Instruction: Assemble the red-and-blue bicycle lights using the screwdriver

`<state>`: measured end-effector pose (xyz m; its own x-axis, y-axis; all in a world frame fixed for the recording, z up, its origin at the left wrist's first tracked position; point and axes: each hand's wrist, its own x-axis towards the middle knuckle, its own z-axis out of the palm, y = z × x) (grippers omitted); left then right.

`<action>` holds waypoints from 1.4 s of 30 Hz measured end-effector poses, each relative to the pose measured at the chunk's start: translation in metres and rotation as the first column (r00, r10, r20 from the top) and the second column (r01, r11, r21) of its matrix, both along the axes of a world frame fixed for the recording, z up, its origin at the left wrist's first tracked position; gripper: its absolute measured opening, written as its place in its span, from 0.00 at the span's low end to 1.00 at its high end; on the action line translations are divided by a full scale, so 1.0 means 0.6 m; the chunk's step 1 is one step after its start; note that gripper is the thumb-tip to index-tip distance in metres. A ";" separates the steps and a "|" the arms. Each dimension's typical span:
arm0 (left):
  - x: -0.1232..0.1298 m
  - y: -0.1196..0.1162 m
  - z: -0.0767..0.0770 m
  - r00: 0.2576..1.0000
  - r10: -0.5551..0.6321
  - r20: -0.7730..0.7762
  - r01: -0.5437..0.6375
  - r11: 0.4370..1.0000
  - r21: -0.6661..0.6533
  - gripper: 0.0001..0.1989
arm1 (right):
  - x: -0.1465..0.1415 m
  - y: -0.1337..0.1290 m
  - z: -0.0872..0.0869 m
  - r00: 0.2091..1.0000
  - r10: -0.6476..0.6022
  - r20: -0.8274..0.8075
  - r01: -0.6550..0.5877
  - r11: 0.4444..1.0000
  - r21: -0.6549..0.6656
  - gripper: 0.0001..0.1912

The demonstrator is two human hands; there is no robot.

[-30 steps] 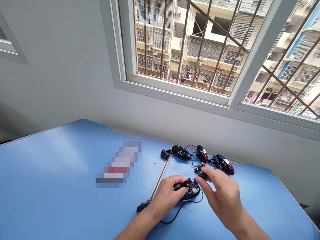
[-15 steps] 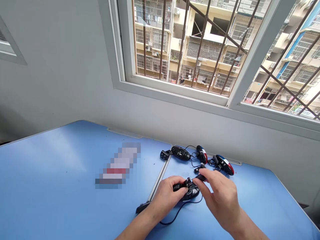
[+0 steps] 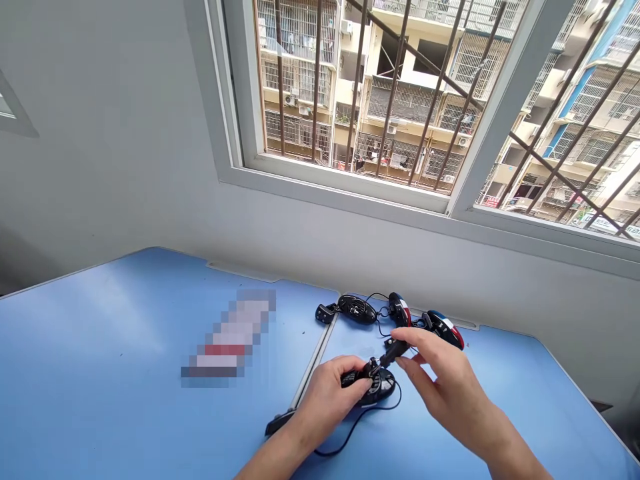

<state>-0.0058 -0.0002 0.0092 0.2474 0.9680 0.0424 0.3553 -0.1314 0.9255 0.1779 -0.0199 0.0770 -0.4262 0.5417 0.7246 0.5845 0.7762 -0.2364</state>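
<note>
"Black mouse (image 3: 383,388): where is it, seen from your head camera?"

"On the blue table (image 3: 100,340), under your left hand (image 3: 325,393), which is clamped around it."

"And your right hand (image 3: 445,380)?"

"Open, fingers apart, just beside the black plug (image 3: 395,350) rising from the mouse. Its cable (image 3: 360,420) curves across the table; three more mice (image 3: 400,309) lie near the wall (image 3: 150,167)."
</note>
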 end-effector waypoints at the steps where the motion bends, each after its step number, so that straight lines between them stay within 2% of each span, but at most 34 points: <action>1: 0.000 0.000 0.000 1.000 0.001 0.001 -0.001 1.000 0.002 0.08 | 0.000 -0.001 0.003 1.000 0.007 -0.006 -0.007 1.000 -0.011 0.14; 5: 0.000 0.000 0.002 1.000 0.005 -0.004 -0.005 1.000 0.009 0.08 | -0.008 -0.001 -0.001 0.998 -0.031 -0.059 0.030 0.999 -0.017 0.08; 11: 0.000 0.001 0.001 1.000 -0.001 -0.011 0.001 1.000 0.022 0.09 | -0.024 0.004 -0.024 0.990 -0.134 -0.048 0.141 0.975 0.173 0.09; 14: 0.000 0.002 -0.002 1.000 0.006 -0.013 -0.006 1.000 0.025 0.09 | -0.029 0.005 -0.029 0.988 -0.148 -0.048 0.155 0.964 0.217 0.08; 17: 0.000 0.001 -0.002 1.000 0.007 -0.003 -0.007 1.000 0.021 0.09 | -0.026 0.005 -0.027 0.991 -0.114 -0.075 0.125 0.976 0.176 0.09; 22: -0.001 0.000 0.000 1.000 -0.008 0.005 0.008 1.000 -0.009 0.09 | -0.007 0.002 -0.011 1.000 0.019 -0.020 -0.021 0.998 -0.066 0.14; 24: 0.000 0.000 0.000 1.000 -0.008 0.000 0.008 1.000 -0.014 0.09 | -0.003 0.002 -0.006 0.999 0.046 -0.008 -0.047 0.993 -0.106 0.15; 31: 0.001 -0.004 0.001 1.000 -0.009 -0.025 0.009 1.000 0.000 0.10 | -0.020 0.006 -0.020 0.995 -0.012 -0.097 0.009 1.000 -0.028 0.09; 37: 0.000 -0.005 0.005 0.999 -0.021 -0.042 0.021 1.000 0.014 0.10 | -0.028 0.010 -0.027 0.996 0.008 -0.084 -0.001 0.996 0.088 0.17; 42: 0.000 -0.004 0.005 0.999 -0.025 -0.027 0.025 1.000 0.011 0.10 | -0.027 0.011 -0.025 0.993 -0.001 -0.119 0.008 0.998 0.059 0.11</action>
<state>-0.0057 -0.0028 0.0121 0.2730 0.9609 0.0469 0.3763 -0.1515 0.9140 0.1617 -0.0131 0.0617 -0.3328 0.4979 0.8008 0.5581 0.7885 -0.2583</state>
